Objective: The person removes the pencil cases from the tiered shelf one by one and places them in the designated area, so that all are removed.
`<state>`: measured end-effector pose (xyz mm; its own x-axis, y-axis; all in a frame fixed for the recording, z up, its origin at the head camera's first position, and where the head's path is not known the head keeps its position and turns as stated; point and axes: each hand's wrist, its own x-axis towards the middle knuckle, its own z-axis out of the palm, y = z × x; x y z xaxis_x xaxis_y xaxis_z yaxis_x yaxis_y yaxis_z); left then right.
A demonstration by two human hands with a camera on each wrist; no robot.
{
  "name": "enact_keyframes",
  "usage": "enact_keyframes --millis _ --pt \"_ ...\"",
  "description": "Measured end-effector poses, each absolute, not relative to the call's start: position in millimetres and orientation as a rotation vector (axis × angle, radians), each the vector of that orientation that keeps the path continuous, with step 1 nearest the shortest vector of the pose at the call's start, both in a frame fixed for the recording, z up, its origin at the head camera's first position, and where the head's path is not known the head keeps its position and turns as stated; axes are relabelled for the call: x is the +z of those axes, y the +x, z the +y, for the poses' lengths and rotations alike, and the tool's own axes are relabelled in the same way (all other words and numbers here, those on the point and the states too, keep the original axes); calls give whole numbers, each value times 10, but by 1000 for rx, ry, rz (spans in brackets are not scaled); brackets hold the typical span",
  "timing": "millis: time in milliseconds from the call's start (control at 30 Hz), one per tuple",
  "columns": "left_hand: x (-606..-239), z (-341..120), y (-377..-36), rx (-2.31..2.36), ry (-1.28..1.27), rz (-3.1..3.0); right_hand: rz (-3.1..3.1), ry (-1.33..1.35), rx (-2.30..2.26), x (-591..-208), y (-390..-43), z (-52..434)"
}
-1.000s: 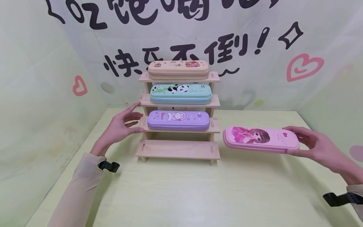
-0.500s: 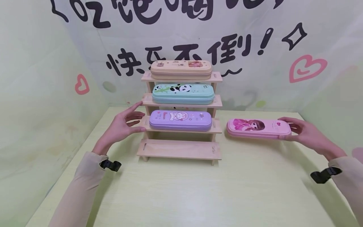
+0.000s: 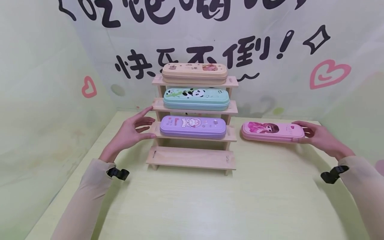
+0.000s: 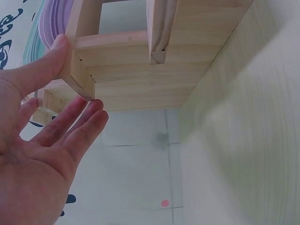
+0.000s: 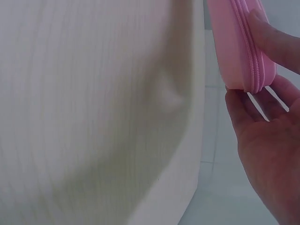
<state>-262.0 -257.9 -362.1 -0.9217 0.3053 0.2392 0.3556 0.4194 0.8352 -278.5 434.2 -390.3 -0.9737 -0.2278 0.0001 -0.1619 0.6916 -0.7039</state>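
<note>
On the bench (image 3: 210, 206), at about 3 o'clock from the wooden stepped shelf (image 3: 193, 158), lies the pink pencil case (image 3: 271, 131) with a girl picture on its lid. It is just beside the right end of the shelf, apart from it, and it seems to rest flat on the bench. The right hand (image 3: 319, 138) holds the far right end of this case: the fingers lie over its top edge and the thumb is at its near side. In the right wrist view the right hand (image 5: 269, 140) pinches the zipper edge of the pink pencil case (image 5: 236, 42) between the thumb and the other fingers.

At 9 o'clock from the shelf is the left hand (image 3: 130, 131). Its fingers are straight and spread, and it holds nothing. The index finger reaches toward the left end of the third step, and the thumb touches the left end of the second step. In the left wrist view the left hand (image 4: 40, 140) has the thumb pressed on the wooden edge, and the other fingers are just under it.

On the shelf there are three other cases, one on each step. The purple pencil case (image 3: 193, 127) is on the second step from the bottom, the teal panda pencil case (image 3: 196, 99) is above it at 12 o'clock, and the orange pencil case (image 3: 194, 73) is on the top step. The bottom step carries nothing. Behind all is a backdrop (image 3: 300, 86) with black letters and pink hearts.
</note>
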Motion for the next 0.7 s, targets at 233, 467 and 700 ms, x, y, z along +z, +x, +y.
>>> enact_keyframes --millis 233,467,700 --pt "-3613 -2557 -2622 -1574 -593 -2601 2779 -310 -1086 -3941 -2931 4398" --pt "-3601 -2542 -2625 -1571 -573 -2607 2684 -312 -1075 -3938 -3035 4439" --pt "-3602 -2554 -2620 -1581 -561 -2605 2661 -319 -1046 -3993 -3114 4434"
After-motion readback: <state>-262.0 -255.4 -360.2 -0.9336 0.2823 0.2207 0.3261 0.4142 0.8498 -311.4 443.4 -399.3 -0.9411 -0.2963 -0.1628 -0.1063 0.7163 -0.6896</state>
